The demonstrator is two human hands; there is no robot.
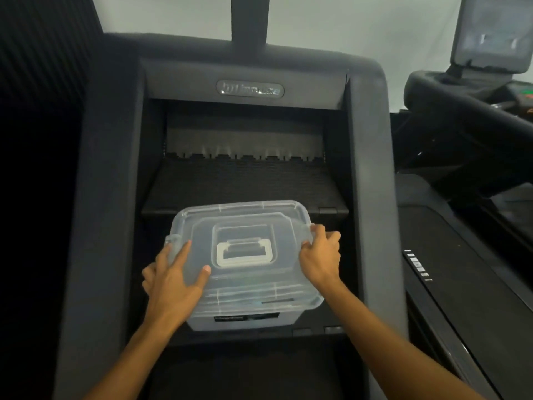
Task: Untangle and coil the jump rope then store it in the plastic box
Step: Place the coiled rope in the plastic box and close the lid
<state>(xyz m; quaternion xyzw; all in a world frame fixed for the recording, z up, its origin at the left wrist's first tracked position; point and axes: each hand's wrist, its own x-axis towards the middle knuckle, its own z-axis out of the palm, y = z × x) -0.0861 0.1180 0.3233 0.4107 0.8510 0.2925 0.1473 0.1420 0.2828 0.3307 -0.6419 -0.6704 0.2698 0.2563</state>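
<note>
both hands (173, 280) (320, 255) grip lidded plastic box (245, 287) amid stair machine (372, 174).

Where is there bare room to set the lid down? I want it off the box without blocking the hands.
The ribbed upper step behind the plastic box is bare between the machine's side walls. The lower step is crowded: the box fills it, left hand and right hand on the lid.

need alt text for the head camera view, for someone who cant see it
Two bare hands, left hand and right hand, grip opposite sides of a clear plastic box with its lid on, resting on a step of a dark stair-climber machine. No jump rope is visible.
</note>
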